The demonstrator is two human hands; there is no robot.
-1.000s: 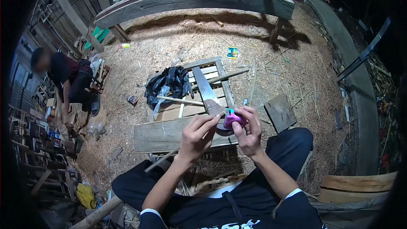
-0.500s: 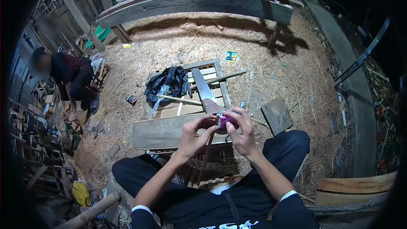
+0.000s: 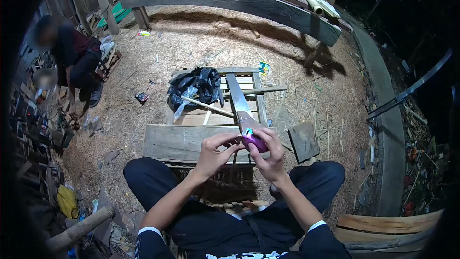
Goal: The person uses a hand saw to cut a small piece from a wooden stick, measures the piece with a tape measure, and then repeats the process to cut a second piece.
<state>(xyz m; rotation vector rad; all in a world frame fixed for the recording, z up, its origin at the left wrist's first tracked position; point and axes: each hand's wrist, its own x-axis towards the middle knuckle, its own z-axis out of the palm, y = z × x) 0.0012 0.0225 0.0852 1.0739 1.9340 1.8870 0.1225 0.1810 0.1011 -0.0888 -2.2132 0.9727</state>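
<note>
My left hand [image 3: 215,152] pinches the upper end of a thin dark stick [image 3: 235,159], which hangs down between my knees. My right hand [image 3: 269,156] is closed round a small rounded purple object [image 3: 253,140] with a bright patch on top; its kind is not clear. The purple object is right beside the stick's top, and whether they touch cannot be made out. Just beyond my hands lies a handsaw [image 3: 237,97], its handle toward me, on a slatted wooden frame [image 3: 259,100]. A wide plank [image 3: 175,140] lies across the frame's near side.
A black plastic bag [image 3: 203,84] and light sticks [image 3: 209,106] lie on the frame. A loose board [image 3: 303,142] rests at right. Beyond stands a heavy wooden bench [image 3: 230,7]. Another person [image 3: 81,55] crouches at left. Wood shavings [image 3: 129,115] cover the ground.
My view has shifted slightly. My right hand has turned, so more of the purple object shows beside the stick. At left, the other person bends lower.
</note>
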